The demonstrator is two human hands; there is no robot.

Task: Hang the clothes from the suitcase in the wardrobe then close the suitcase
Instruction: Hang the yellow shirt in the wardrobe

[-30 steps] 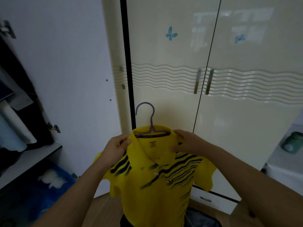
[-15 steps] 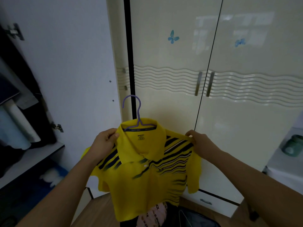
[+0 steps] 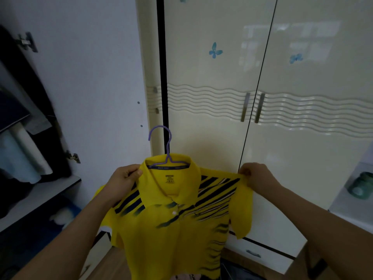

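A yellow polo shirt (image 3: 173, 235) with dark diagonal stripes hangs in front of me on a purple hanger (image 3: 166, 150), whose hook rises above the collar. My left hand (image 3: 125, 178) pinches the shirt's left shoulder beside the collar. My right hand (image 3: 256, 176) pinches the right shoulder seam and holds it stretched outward. Behind the shirt stands the cream wardrobe (image 3: 212, 102), its two right doors closed. The leftmost door (image 3: 84, 81) stands swung open. A dark edge of the suitcase (image 3: 238, 269) shows at the bottom, mostly hidden by the shirt.
Inside the open wardrobe section at left hang dark and pale clothes (image 3: 18, 142) above a shelf (image 3: 40, 199). A drawer (image 3: 256, 253) sits under the closed doors. A green jar (image 3: 361, 184) stands on a white surface at right. Wooden floor shows below.
The shirt on its hanger has risen slightly and my right hand has pulled the right shoulder further out, spreading the shirt wider than one second ago.
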